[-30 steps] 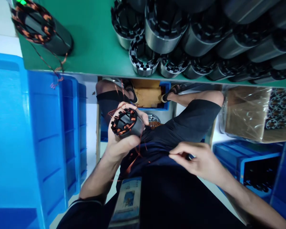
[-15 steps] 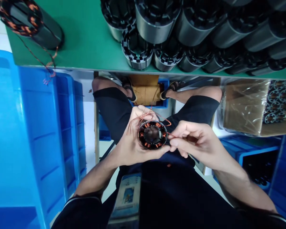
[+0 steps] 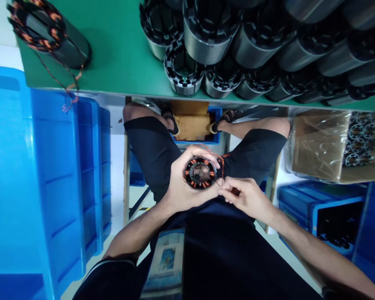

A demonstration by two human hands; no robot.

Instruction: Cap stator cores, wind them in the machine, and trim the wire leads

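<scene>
A motor stator with copper windings inside its dark ring sits in my left hand, whose fingers and thumb wrap round it over my lap. Its open end faces up toward me. Loose orange copper wires curve out past the stator's right side. Just right of the stator, my right hand is closed in a pinch close to my left thumb. A thin wire end seems to run into that pinch; the fingertips hide most of it.
Many bare stator cores stand in rows on the green table. A wound stator with dangling leads is at the table's left. Blue bins flank my left; a carton of metal rings and a blue crate are right.
My right hand has moved slightly left and closed more tightly beside the stator. The loose wires have swung from above the stator to its right side. The view has shifted slightly.
</scene>
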